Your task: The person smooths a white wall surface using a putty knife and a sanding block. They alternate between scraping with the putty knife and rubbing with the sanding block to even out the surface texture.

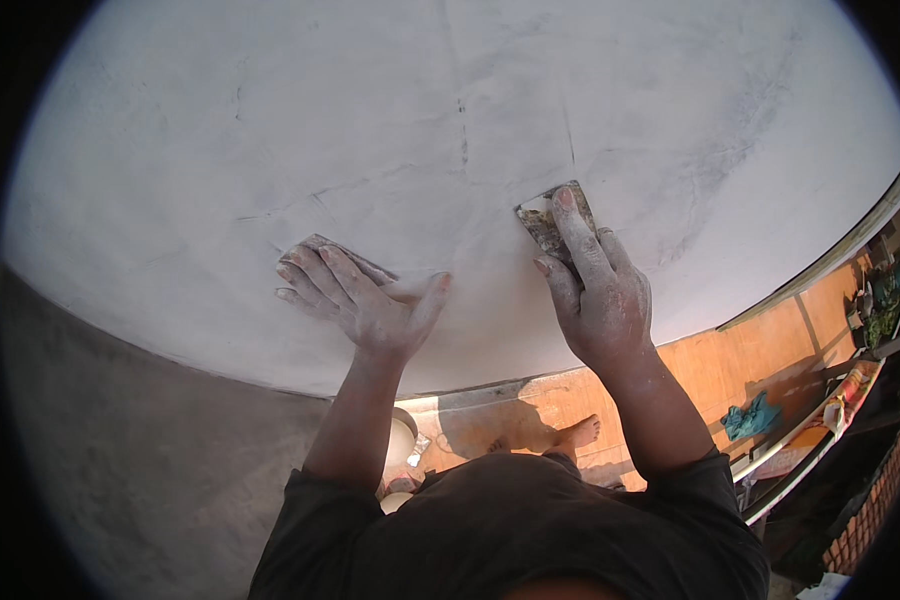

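**Two dusty hands pressed to a pale plastered wall**

Two hands work flat against a wide white wall (270, 150), which fills most of the view and bends with the lens toward the rim. The left hand (365, 300) lies spread, fingers fanned and thumb out to the right, pressing a flat grey pad or board (345, 255) against the wall; only the pad's upper edge and corner show above the fingertips, the rest is under the palm, so its kind is hard to tell. The left grip is open and flat, pressing rather than clasping. The right hand (600, 295) holds a small putty blade (550, 215) against the wall just up and right of the left hand; the index finger runs along the blade's back and the other fingers curl round whatever handle it has, which is hidden inside the fist. That grip is closed on the tool. The blade's face is caked grey and its lower part is covered by the fingers.

Faint cracks and seam lines cross the wall above both hands. Below the white area a darker grey band (140, 450) of bare wall runs to the lower left corner. Beneath the arms, a dark shirt (510, 530) blocks much of the orange floor (730, 370); one bare foot (575, 432) shows, the other is barely visible. A pale bucket (402, 440) is half hidden behind the left forearm. A teal cloth (752, 415) lies on the floor, and clutter at the right edge is too small and warped to name.
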Available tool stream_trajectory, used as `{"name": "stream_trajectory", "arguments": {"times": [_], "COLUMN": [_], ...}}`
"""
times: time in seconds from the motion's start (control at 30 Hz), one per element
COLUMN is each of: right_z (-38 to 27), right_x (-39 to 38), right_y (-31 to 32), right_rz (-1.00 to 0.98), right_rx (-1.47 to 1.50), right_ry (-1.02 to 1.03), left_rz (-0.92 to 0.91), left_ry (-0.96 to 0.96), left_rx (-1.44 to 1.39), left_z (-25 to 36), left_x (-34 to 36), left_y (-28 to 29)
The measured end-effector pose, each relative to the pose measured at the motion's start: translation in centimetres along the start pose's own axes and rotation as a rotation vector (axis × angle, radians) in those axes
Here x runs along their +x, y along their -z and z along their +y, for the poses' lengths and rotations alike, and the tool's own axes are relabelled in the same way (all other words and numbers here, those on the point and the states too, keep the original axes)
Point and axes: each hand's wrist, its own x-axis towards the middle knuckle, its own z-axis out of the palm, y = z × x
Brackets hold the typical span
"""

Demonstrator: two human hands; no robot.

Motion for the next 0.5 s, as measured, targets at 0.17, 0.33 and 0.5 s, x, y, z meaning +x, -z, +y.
{"name": "stream_trajectory", "arguments": {"times": [0.17, 0.33, 0.5], "right_z": [-2.3, -4.8, -6.3], "right_x": [3.7, 4.9, 5.9], "right_y": [1.7, 2.3, 2.7], "right_rz": [0.096, 0.015, -0.007], "right_rx": [-0.004, -0.096, -0.157], "right_ry": [0.206, 0.081, 0.115], "left_rz": [0.014, -0.008, -0.057], "left_ry": [-0.019, -0.02, -0.021], "left_rx": [-0.007, -0.045, -0.116], "left_z": [0.3, 0.3, 0.1], "left_x": [-0.1, -0.3, -0.5], "left_y": [-0.2, -0.1, 0.2]}}
